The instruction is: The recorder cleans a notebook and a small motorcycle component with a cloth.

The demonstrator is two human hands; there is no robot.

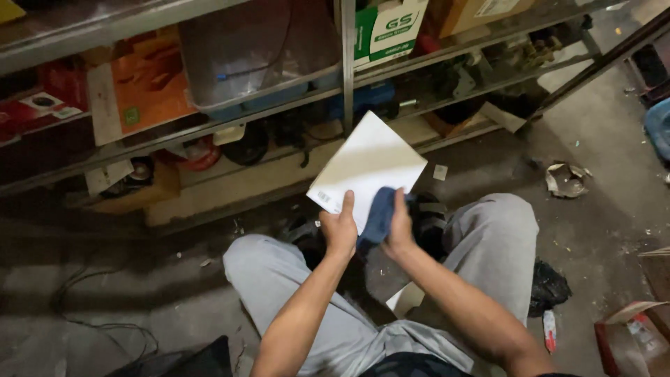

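Left hand (340, 230) grips flat white square box (368, 167); right hand (399, 230) clutches soft blue cloth (377, 216) against it.

The left hand (340, 230) covers the white box's (366, 164) lower corner. The blue cloth (378, 215) hides the right hand's (400, 230) fingers. Below both hands, dark objects between the knees stay unclear.

metal shelf (347, 63) | orange box (150, 87) | clear bin (251, 56) | crumpled paper (565, 179)

White box (370, 164); blue cloth (379, 216) against it
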